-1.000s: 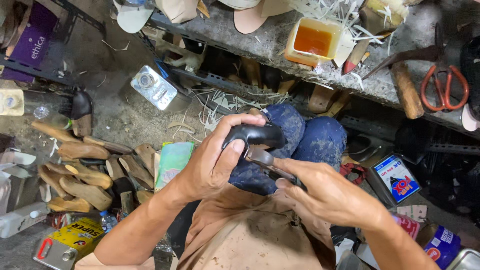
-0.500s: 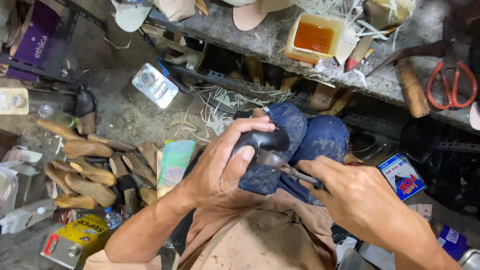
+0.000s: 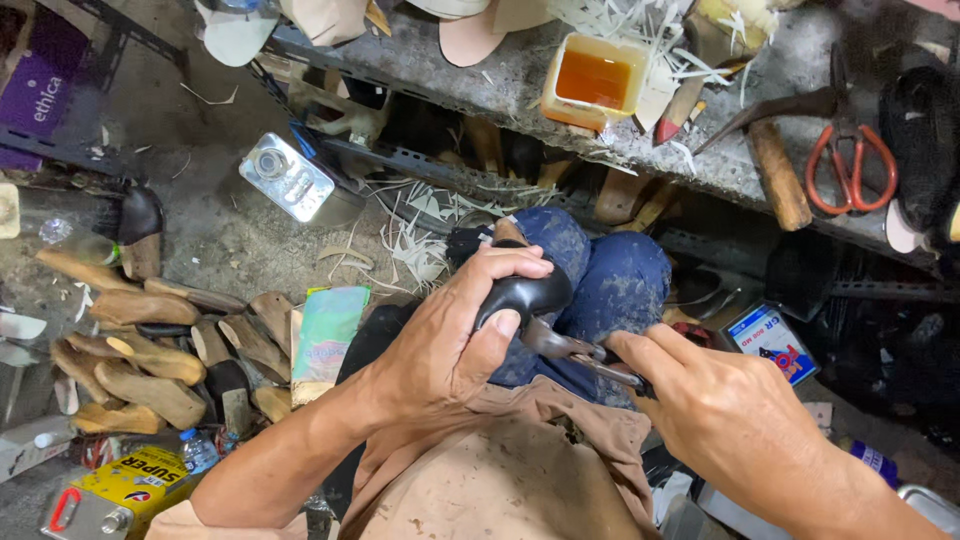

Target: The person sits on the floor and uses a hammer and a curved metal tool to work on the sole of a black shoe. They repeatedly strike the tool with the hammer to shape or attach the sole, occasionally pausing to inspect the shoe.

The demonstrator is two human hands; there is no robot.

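The left hand (image 3: 440, 350) has its fingers (image 3: 500, 268) wrapped tightly round a black shoe (image 3: 525, 295), held over the knees in blue jeans (image 3: 620, 285). The right hand (image 3: 730, 415) closes its fingers on metal pliers (image 3: 575, 350), whose tip touches the shoe's underside. Wooden shoe forms (image 3: 140, 345) lie piled on the floor to the left. Above, the bench (image 3: 470, 70) carries a tub of orange glue (image 3: 592, 80), a hammer (image 3: 775, 165) and red-handled scissors (image 3: 850, 165).

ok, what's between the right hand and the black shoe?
In the head view, a metal tool: the right hand grips its handles, and its tip meets the black shoe held in the left hand. Blue jeans lie underneath.
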